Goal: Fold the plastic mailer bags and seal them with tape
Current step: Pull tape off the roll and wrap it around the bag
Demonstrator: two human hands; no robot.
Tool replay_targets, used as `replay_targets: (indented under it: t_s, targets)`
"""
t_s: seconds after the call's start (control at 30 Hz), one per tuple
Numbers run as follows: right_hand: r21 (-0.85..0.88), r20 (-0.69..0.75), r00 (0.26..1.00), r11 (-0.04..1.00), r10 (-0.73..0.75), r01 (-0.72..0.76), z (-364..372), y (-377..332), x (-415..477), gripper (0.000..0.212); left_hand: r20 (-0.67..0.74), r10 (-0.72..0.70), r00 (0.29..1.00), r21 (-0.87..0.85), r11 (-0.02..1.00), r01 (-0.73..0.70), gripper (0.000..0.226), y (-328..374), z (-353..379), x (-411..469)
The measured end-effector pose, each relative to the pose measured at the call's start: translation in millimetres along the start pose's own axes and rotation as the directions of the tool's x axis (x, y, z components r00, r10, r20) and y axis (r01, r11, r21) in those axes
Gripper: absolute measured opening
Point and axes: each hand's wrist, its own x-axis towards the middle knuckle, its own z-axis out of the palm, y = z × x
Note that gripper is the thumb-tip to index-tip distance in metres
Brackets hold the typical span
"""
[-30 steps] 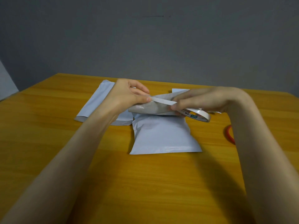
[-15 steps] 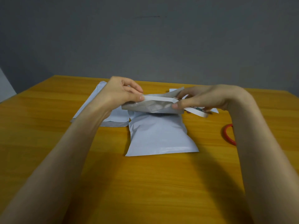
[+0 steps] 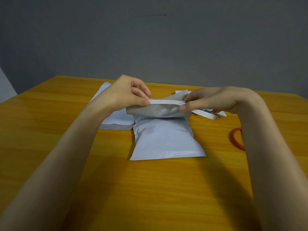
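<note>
Between my two hands, a strip of white tape [image 3: 164, 102] runs taut along the top edge of the mailer bag's [image 3: 166, 139] folded grey flap [image 3: 155, 110]. My left hand [image 3: 124, 95] pinches the free end of that strip between thumb and fingertips, closed on it at the flap's left corner. My right hand [image 3: 211, 101] is closed around the tape roll [image 3: 206, 114], thumb underneath and fingers over the top, at the flap's right corner; the roll sticks out below and to the right of my fingers, tilted down. Under both hands the white body of the bag lies flat on the yellow wooden table [image 3: 150, 189], its bottom edge toward me, while the flap is lifted off the body. Behind and below my left hand a second mailer [image 3: 115, 120] lies flat, touching the first bag's left side. Beside my right forearm, well apart from the bag, part of a red ring [image 3: 235, 139] rests on the table.
</note>
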Motion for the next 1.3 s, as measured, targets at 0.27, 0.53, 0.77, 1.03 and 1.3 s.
replay_targets:
  t_s: [0.27, 0.53, 0.77, 1.03, 1.3]
  targets:
    - [-0.020, -0.013, 1.000, 1.000, 0.007, -0.007, 0.8, -1.1, -0.3, 0.052, 0.159, 0.031, 0.987, 0.229, 0.971, -0.067, 0.013, 17.4, 14.4, 2.7]
    - [-0.016, -0.018, 1.000, 1.000, 0.012, -0.012, 0.5, -0.2, -0.2, 0.054, 0.113, 0.020, 0.993, 0.243, 0.969, -0.048, 0.008, 20.6, 25.4, 14.7]
    - [-0.009, -0.007, 0.999, 0.999, 0.033, -0.033, 0.8, 0.5, 3.2, 0.051, 0.078, 0.008, 0.997, 0.281, 0.959, -0.029, 0.013, 15.3, 26.5, 22.4]
    - [-0.040, -0.030, 0.999, 0.998, 0.042, -0.043, 0.3, 1.6, 5.3, 0.062, 0.095, 0.015, 0.995, 0.349, 0.936, -0.047, 0.012, 18.1, 20.8, 24.9]
    - [-0.086, 0.027, 1.000, 0.996, 0.003, 0.000, -2.7, 4.2, 2.3, 0.067, 0.178, 0.009, 0.984, 0.344, 0.936, -0.071, 0.013, 15.3, 16.9, 25.7]
